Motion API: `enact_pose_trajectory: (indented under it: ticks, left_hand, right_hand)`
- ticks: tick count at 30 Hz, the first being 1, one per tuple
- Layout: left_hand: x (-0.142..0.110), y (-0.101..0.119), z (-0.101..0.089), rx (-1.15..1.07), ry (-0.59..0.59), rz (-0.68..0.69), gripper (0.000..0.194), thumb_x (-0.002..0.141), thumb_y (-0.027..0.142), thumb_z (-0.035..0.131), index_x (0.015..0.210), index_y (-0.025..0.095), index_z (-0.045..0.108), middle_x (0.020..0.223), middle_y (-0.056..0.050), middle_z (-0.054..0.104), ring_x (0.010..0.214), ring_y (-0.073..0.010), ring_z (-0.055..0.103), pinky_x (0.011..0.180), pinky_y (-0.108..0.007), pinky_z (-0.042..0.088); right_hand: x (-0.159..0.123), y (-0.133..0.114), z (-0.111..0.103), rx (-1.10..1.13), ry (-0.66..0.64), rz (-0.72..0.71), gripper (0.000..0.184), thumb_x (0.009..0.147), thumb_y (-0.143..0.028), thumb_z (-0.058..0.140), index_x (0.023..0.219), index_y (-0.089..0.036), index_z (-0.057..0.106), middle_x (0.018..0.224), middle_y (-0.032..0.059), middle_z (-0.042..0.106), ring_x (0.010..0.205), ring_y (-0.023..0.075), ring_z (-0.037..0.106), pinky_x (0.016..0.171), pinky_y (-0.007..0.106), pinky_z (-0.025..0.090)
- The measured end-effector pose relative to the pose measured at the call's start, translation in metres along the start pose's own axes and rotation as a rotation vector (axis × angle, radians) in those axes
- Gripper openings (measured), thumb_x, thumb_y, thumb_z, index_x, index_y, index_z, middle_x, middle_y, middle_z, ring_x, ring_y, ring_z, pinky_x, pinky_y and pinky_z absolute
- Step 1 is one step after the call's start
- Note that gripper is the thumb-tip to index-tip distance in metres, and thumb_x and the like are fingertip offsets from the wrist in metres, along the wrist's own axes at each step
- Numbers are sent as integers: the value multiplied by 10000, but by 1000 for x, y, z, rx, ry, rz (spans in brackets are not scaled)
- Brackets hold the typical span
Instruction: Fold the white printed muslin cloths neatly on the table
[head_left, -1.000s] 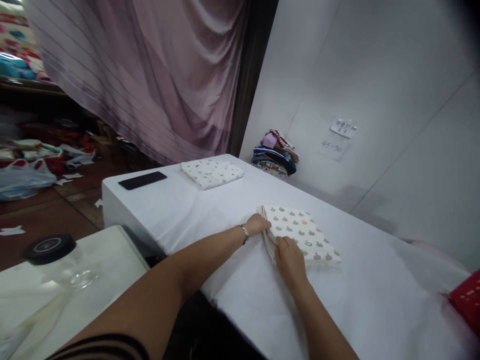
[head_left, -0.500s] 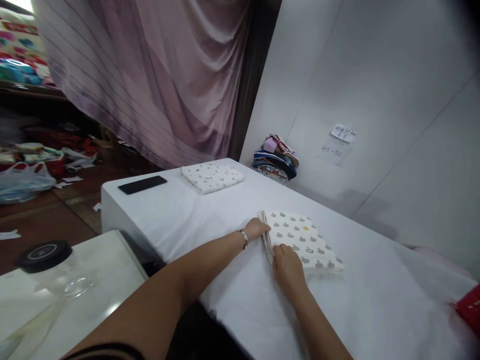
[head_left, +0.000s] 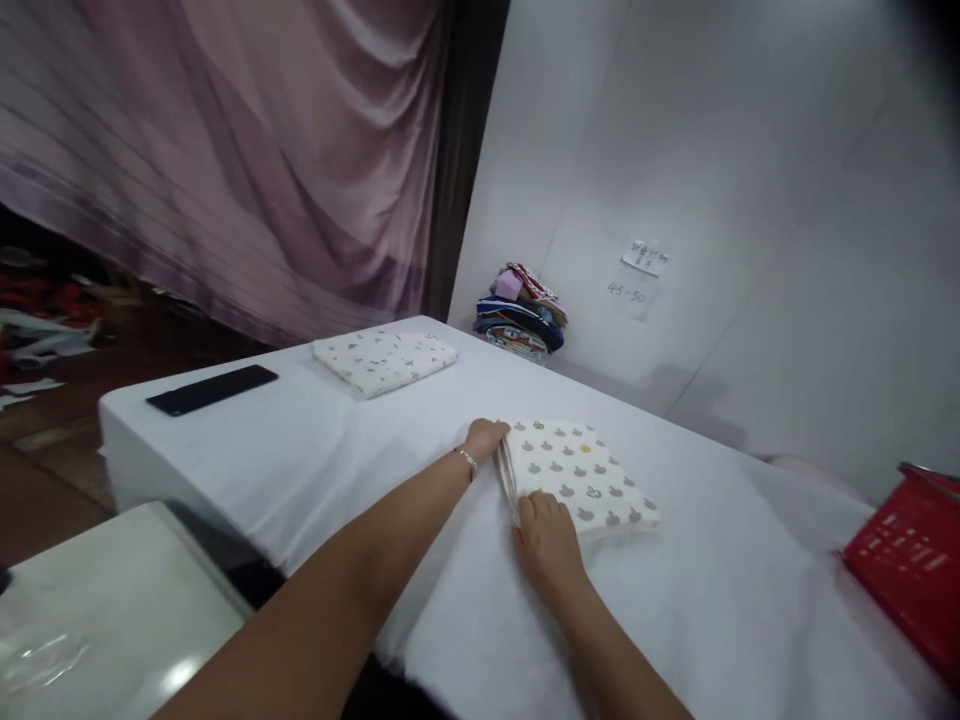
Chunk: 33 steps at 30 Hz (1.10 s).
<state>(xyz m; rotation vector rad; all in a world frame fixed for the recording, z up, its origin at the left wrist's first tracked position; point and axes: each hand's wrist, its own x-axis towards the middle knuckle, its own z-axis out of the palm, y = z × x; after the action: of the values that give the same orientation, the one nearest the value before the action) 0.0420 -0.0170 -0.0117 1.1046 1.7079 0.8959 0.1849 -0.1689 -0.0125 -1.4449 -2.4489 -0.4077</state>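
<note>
A folded white cloth [head_left: 574, 465] printed with grey apple shapes lies on the table with the white cover [head_left: 465, 600]. At its far left corner, my left hand [head_left: 486, 438] pinches the folded edge; a bracelet circles that wrist. My right hand [head_left: 546, 540] grips the near left corner of the same cloth, thumb at the edge and fingers over the top. Several layers show along the fold between the two hands. Farther back on the table rests another folded white cloth [head_left: 386, 362] with a small scattered print.
A flat black object [head_left: 214, 388] lies near the table's left end. Stacked folded fabrics [head_left: 521, 315] sit by the wall behind. A red bag [head_left: 911, 570] stands at the right. To the left are a pale stand [head_left: 112, 600] and a pink curtain [head_left: 300, 170].
The camera view has turned to the right, so more of the red bag shows. Both hands keep their hold on the apple-print cloth, which looks little changed.
</note>
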Motion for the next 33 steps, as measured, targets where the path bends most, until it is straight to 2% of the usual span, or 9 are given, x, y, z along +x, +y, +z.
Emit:
enact_pose_trajectory:
  ticks: [3,9,12,15,18,21,24,28,33]
  left_hand:
    - [3,-4,0,94,-12,-2,272,899,379,506,934,120,581,808,-10,601,633,-89,564,586,-247,494]
    - [7,-2,-10,299,45,103,273,808,335,564,642,119,580,544,-33,573,569,-145,586,506,-221,401]
    - [3,5,-17,422,98,216,195,744,301,592,750,110,626,770,-116,663,794,-230,631,624,-256,435]
    - [-6,17,-16,522,152,382,331,764,255,556,1062,115,588,1152,-167,591,1085,-285,538,854,-342,417]
    - [-15,28,-5,590,109,626,416,814,255,519,1226,203,497,1337,-88,479,1260,-230,391,1047,-341,268]
    - [-18,27,10,742,-15,881,447,858,348,482,1288,232,448,1430,-53,383,1347,-214,262,1115,-363,144]
    - [-11,15,20,872,-97,802,530,882,449,397,1347,194,388,1474,-88,303,1372,-258,200,1109,-448,123]
    - [-3,1,22,896,-96,718,602,886,497,321,1392,171,325,1494,-91,256,1385,-257,157,1108,-469,94]
    - [-1,9,20,932,-125,720,606,880,506,311,1397,190,316,1500,-77,245,1384,-243,164,1107,-472,95]
  right_hand:
    - [0,-4,3,-26,22,11,160,765,-49,499,845,-184,527,852,61,548,799,221,447,696,336,302]
    - [0,-10,6,-86,37,10,224,727,0,470,869,-154,548,825,85,551,752,225,455,661,343,312]
    - [0,-14,6,-111,25,19,233,722,-1,472,883,-139,568,812,96,554,743,229,460,648,346,319]
    - [1,-16,7,-144,9,32,231,710,-9,492,884,-128,586,807,101,555,743,232,462,644,352,325]
    - [2,-18,8,-159,8,22,220,719,-16,494,881,-125,595,809,101,553,743,233,462,640,356,331]
    - [2,-18,8,-156,3,12,228,730,-7,468,878,-123,597,804,100,546,724,227,458,622,354,334]
    - [1,-20,7,-171,-20,9,262,721,-2,455,910,-108,601,805,107,542,720,229,454,617,359,344]
    - [-1,-24,2,-198,-59,6,286,714,-13,455,944,-85,610,824,126,546,721,235,448,615,366,362]
    - [-2,-31,-4,-223,-143,-1,300,707,-20,473,973,-38,609,842,158,539,750,250,447,625,383,389]
